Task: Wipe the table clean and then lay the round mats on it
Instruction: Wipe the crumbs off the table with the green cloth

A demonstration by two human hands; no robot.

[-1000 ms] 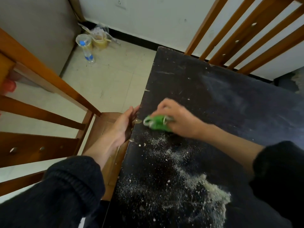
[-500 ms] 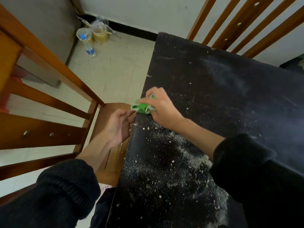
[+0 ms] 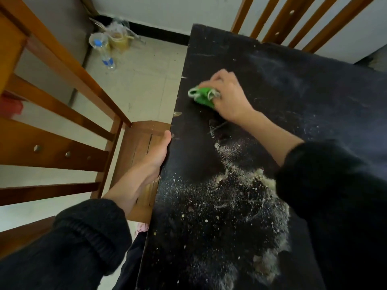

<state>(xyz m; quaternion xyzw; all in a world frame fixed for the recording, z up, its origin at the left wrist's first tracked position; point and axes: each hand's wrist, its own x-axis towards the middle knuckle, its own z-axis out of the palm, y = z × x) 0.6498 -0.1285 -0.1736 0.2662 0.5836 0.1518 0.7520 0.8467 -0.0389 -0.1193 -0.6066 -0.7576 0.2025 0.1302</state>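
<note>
Surface (image 3: pixel 293 105) is still half covered in crumbs (image 3: pixel 219 206) near me, right hand (image 3: pixel 228 97) clamped on the green cloth (image 3: pixel 202 97) by its left edge, left hand (image 3: pixel 159 152) cupped open below the edge, no mats out yet

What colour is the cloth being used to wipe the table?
Green, with pale trim; the cloth shows clearly in the head view.

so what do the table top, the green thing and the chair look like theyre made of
Table top: black, matte, probably painted wood or board, since pale chips show along its edge. Green thing in the right hand: soft crumpled cloth, with folds and a pale trim. Chair: glossy varnished wood, with visible grain and metal screw heads.
</note>
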